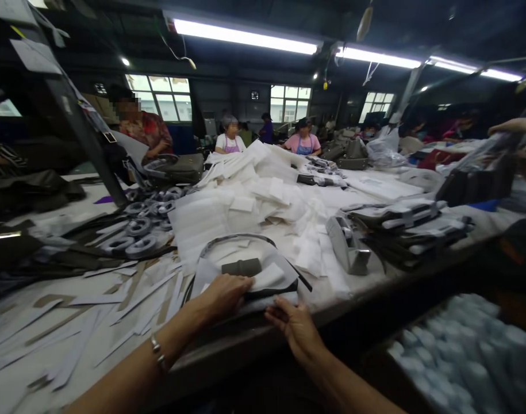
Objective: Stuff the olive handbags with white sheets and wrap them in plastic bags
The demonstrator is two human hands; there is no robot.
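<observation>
Straight ahead at twelve o'clock, a dark-edged piece is lying by the desk's near edge, looking light and floppy, easiest held by its rim. The left hand is curling over it; the right hand is bending loosely at five o'clock; whether either is pinching is unclear.

A long, pale table runs from the left foreground to the far right; over its near left part lie scattered white and tan strips, many crossing one another; behind them sit pale, ring-shaped bundles beside dark material; white sheets form a large heap in the middle; at the front edge lies a dark-edged piece with a looped strap, a grey-green roll within the loop; to the right are a grey bag and stacked dark pieces with white wrapping.
</observation>
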